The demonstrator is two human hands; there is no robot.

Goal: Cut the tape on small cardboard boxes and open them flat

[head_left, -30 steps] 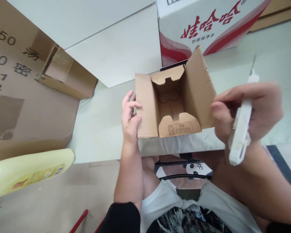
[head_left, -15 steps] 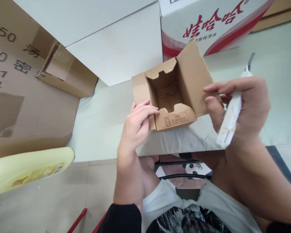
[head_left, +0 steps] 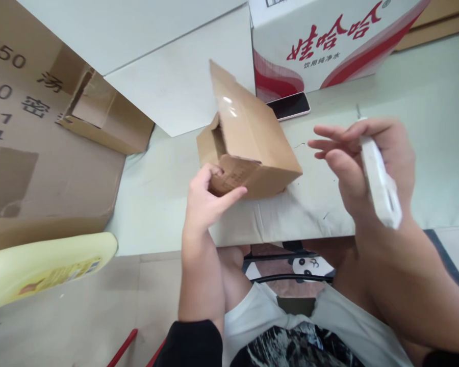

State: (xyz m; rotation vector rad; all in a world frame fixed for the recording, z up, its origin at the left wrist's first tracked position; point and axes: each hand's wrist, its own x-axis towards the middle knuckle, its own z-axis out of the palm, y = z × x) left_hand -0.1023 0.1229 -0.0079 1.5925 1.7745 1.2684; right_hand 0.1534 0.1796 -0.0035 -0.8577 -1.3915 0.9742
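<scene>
A small brown cardboard box (head_left: 270,153) stands tilted on the cloth-covered table, its opening turned to the left and its flaps raised. My left hand (head_left: 206,196) grips its near left edge, fingers curled over the front flap and thumb along the outside. The inside of the box is mostly hidden. To the right, apart from the box, my right hand (head_left: 371,168) holds a white-handled utility knife (head_left: 378,183) against the palm. A thin metal tip points away from me. The thumb and the other fingers of that hand are spread.
Behind the box lies a phone (head_left: 290,106), beside a white and red carton (head_left: 321,51). A plain white box (head_left: 183,81) stands at the back. Large brown cartons (head_left: 53,168) and a pale yellow bottle (head_left: 53,265) are on the left. The table edge (head_left: 290,239) runs close to my lap.
The box has turned so its opening faces left, uncovering the phone. My right hand has let go of the right flap. My left hand has shifted its hold on the front edge.
</scene>
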